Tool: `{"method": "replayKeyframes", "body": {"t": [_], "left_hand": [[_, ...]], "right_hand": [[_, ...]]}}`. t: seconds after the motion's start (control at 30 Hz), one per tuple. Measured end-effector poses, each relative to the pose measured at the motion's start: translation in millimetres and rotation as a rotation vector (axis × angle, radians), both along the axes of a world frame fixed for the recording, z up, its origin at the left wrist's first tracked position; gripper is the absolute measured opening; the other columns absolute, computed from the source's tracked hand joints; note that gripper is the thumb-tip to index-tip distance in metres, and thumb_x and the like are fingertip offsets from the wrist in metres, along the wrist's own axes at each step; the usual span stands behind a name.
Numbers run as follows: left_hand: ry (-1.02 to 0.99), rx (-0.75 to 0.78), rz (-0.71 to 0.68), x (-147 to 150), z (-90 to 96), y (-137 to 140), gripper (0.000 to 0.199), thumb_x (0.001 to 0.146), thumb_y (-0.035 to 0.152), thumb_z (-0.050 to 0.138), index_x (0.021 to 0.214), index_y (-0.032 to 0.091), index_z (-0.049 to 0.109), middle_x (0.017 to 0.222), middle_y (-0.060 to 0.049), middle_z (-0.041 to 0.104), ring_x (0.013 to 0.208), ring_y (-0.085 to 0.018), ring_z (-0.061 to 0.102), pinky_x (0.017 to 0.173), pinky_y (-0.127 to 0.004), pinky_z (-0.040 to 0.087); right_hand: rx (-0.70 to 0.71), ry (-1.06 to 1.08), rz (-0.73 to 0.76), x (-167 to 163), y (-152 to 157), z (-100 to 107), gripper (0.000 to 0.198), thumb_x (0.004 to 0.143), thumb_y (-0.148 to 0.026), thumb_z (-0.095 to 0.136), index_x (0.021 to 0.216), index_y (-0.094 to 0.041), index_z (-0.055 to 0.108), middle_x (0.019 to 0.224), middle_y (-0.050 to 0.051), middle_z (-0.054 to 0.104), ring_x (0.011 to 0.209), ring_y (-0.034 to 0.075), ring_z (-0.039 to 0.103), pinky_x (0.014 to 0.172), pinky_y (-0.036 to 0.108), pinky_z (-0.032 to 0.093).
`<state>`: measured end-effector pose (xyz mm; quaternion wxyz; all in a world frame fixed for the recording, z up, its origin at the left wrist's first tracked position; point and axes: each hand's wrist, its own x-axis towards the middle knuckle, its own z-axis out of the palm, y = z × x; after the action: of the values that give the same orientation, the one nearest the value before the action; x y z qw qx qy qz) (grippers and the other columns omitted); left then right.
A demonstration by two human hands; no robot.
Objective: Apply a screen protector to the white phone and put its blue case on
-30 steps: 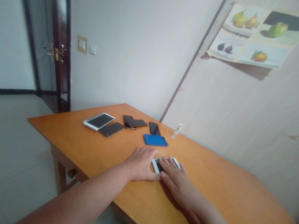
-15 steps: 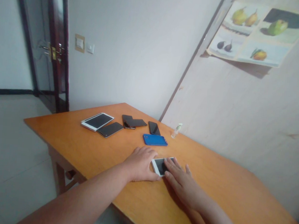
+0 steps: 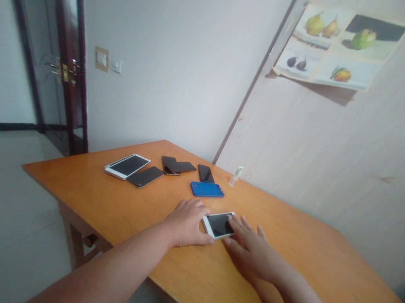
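Observation:
A white smartphone (image 3: 218, 224) with a dark screen lies face up on the wooden table (image 3: 250, 264). My left hand (image 3: 190, 224) curls around its left end, thumb on the near edge and fingers on the far side. Over the right end of the phone, my right hand (image 3: 250, 243) is spread with its fingers stretched out. Its index fingertip is at the screen; whether it presses on the glass I cannot tell. Just beyond the phone lies a blue phone case (image 3: 207, 189), and behind that a black phone (image 3: 205, 173).
Left of the blue case, a white tablet (image 3: 128, 165), a dark device (image 3: 146, 176) and overlapping dark phones (image 3: 184, 167) lie on the table. A small clear pump bottle (image 3: 235, 177) stands near the wall. A fruit poster (image 3: 341, 48) hangs above; a door (image 3: 66, 70) is at far left.
My right hand has drawn back to the right, uncovering more of the phone's screen. My left hand stays on the left end. The whole view has shifted slightly.

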<state>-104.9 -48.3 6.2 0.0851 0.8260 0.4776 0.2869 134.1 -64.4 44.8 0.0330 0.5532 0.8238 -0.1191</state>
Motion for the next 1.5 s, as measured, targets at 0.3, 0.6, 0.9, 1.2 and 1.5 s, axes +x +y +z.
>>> {"method": "replayKeyframes", "body": {"t": [0.3,0.6,0.9,1.2,1.5], "left_hand": [[-0.002,0.008,0.003,-1,-1.0,1,0.055,0.063,0.06,0.079,0.104,0.026,0.066,0.108,-0.005,0.062,0.11,-0.03,0.055,0.086,-0.037,0.043],[0.003,0.018,0.017,-1,-1.9,2,0.055,0.062,0.06,0.079,0.105,0.027,0.067,0.107,-0.005,0.063,0.108,-0.03,0.056,0.087,-0.037,0.043],[0.025,0.009,0.017,-2,1.0,2,0.052,0.063,0.058,0.078,0.103,0.027,0.068,0.107,-0.004,0.063,0.107,-0.029,0.057,0.087,-0.036,0.044],[0.003,-0.01,0.023,-3,1.8,1,0.05,0.063,0.058,0.078,0.101,0.027,0.067,0.105,-0.004,0.062,0.107,-0.029,0.057,0.087,-0.036,0.045],[0.012,-0.038,0.011,-4,1.4,2,0.05,0.063,0.054,0.079,0.103,0.027,0.066,0.105,-0.004,0.061,0.107,-0.029,0.056,0.089,-0.036,0.044]], "right_hand": [[-0.111,0.096,0.21,-6,-14,6,0.079,0.092,-0.066,0.04,0.157,-0.025,0.02,0.164,0.006,0.015,0.152,0.028,0.003,0.121,0.056,0.002],[0.021,-0.014,0.02,-3,-8,8,0.081,0.093,-0.057,0.043,0.157,-0.012,0.021,0.161,0.018,0.02,0.15,0.033,0.013,0.117,0.065,0.0],[0.037,-0.012,0.057,-3,-6,8,0.082,0.091,-0.058,0.044,0.155,-0.01,0.027,0.159,0.021,0.026,0.148,0.034,0.02,0.117,0.064,0.001],[0.029,0.106,0.228,-18,-26,8,0.084,0.086,-0.062,0.052,0.153,-0.015,0.034,0.16,0.016,0.026,0.149,0.031,0.021,0.121,0.047,0.013],[0.107,0.01,-0.035,-7,-7,2,0.086,0.084,-0.058,0.053,0.15,-0.005,0.036,0.156,0.025,0.031,0.146,0.037,0.027,0.118,0.056,0.014]]}}
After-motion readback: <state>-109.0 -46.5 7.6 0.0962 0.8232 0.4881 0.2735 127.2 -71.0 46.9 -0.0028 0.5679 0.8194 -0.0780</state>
